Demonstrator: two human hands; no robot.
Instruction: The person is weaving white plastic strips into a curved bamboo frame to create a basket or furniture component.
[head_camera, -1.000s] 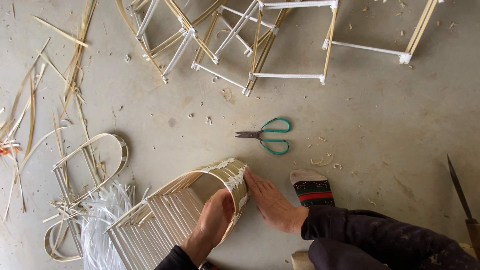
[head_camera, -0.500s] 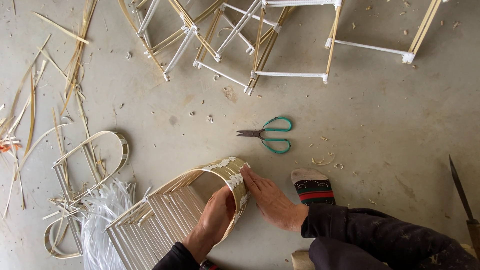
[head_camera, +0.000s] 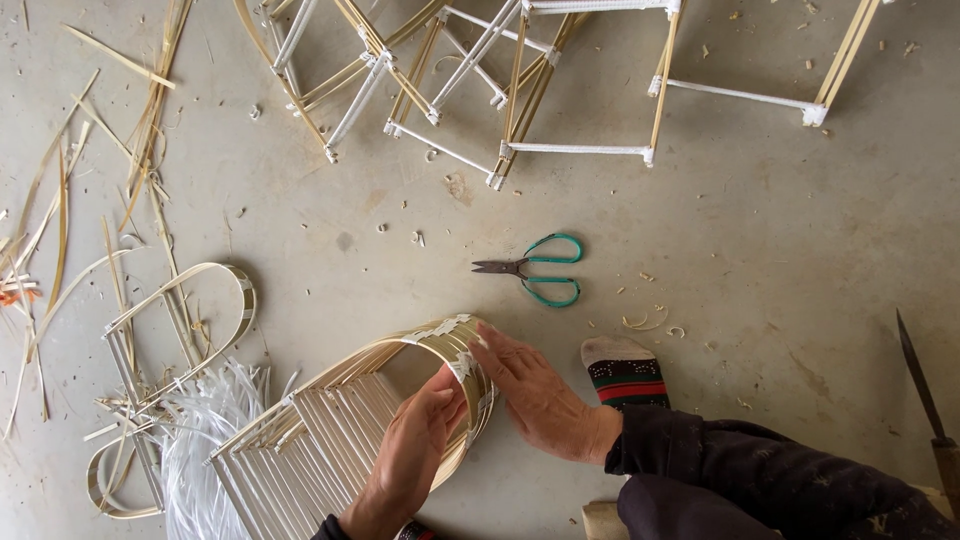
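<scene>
Bamboo frame (head_camera: 340, 430) lies on its side on the concrete floor (head_camera: 760, 250), at 6 o'clock of the view. Hoop rim with white bindings faces 2 o'clock; the straight ribs run off toward 8 o'clock.

Left hand (head_camera: 415, 450) reaches into the open mouth, fingers curled over the rim's near edge. Right hand (head_camera: 535, 395) lies flat on the outside at 3 o'clock of the hoop, fingers together, pressed against the band.

Progress, as a judgement: hoop bent and tied at several points, ribs in place; the frame is bare, nothing covering it. Nothing inside it except the left hand.

Green-handled scissors (head_camera: 535, 270) lie shut at 1 o'clock of the hoop, apart. Finished square frames (head_camera: 560, 90) at 12 o'clock. Loose strips (head_camera: 130, 200) and a spare bent hoop (head_camera: 200, 310) at 9 o'clock. Knife blade (head_camera: 925, 390) at 3 o'clock.
</scene>
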